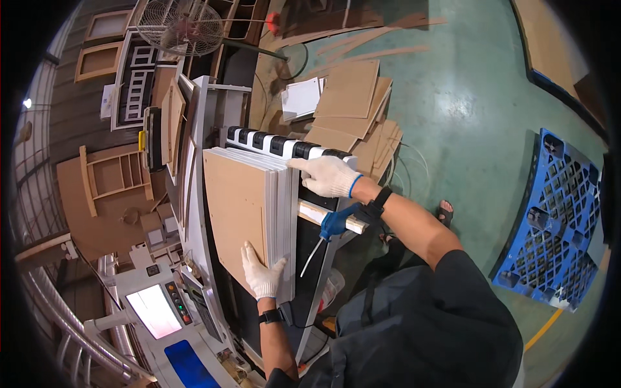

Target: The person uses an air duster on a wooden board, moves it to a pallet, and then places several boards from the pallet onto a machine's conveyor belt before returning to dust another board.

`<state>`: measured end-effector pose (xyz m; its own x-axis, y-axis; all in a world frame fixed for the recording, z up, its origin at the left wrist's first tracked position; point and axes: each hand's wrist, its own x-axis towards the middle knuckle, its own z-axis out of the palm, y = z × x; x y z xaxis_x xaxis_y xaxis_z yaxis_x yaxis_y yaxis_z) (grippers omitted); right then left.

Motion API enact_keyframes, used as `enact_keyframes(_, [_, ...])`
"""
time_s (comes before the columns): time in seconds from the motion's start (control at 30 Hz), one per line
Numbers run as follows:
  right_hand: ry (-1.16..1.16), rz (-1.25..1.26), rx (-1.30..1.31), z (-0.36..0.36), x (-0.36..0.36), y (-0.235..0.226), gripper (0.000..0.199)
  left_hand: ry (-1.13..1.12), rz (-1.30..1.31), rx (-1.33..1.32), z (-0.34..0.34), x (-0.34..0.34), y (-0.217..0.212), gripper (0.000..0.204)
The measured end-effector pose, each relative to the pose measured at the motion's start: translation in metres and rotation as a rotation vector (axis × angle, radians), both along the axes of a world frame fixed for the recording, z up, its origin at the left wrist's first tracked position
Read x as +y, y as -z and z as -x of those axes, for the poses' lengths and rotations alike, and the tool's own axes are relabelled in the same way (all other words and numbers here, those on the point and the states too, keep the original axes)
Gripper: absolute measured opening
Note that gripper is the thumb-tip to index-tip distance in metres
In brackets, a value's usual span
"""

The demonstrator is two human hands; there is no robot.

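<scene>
Two gloved hands, well apart, tend a stack of brown-faced panels (238, 197) on a black-topped bench (312, 283). The left hand (262, 277), fingers spread, lies on the top face toward the bench's near edge, thumb by the pale panel edges; the right hand (333, 176), fingers partly curled, touches the stack's far right corner, its grip impossible to tell. The step in hand appears to be squaring or steadying the pile; the next move likely calls for even pressure. A blue tool (334, 223) lies across a wooden strip (310, 211) at the bench's right edge. Black-and-white segments (278, 145) line the far edge; brown sheets (349, 90) lie beyond.
</scene>
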<state>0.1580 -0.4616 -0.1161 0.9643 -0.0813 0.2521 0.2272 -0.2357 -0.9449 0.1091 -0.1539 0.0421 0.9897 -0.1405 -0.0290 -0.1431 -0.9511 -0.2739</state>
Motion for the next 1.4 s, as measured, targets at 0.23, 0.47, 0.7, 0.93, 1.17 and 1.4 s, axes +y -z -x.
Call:
enact_keyframes(0.23, [-0.042,-0.039,-0.038,0.005,-0.004,0.001,0.054,0.006,-0.002,0.003,-0.001,0.005,0.003,0.117])
enact_keyframes(0.47, [-0.12,-0.015,0.008,0.006,-0.009,-0.005,0.054,0.005,-0.008,0.0,-0.001,0.008,0.003,0.117])
enact_keyframes(0.7, [-0.093,-0.044,-0.037,0.008,-0.016,-0.022,0.057,-0.036,0.027,0.011,0.001,-0.002,0.0,0.119])
enact_keyframes(0.93, [-0.178,0.055,-0.023,0.032,-0.037,-0.069,0.052,-0.046,0.077,-0.016,0.002,0.006,0.004,0.119])
enact_keyframes(1.17, [-0.601,-0.046,0.008,0.083,-0.049,-0.02,0.054,-0.026,0.15,-0.023,-0.002,0.005,0.001,0.113])
enact_keyframes(1.4, [-0.415,-0.096,0.147,0.082,-0.033,-0.045,0.032,0.044,0.254,-0.036,0.002,0.032,-0.008,0.106])
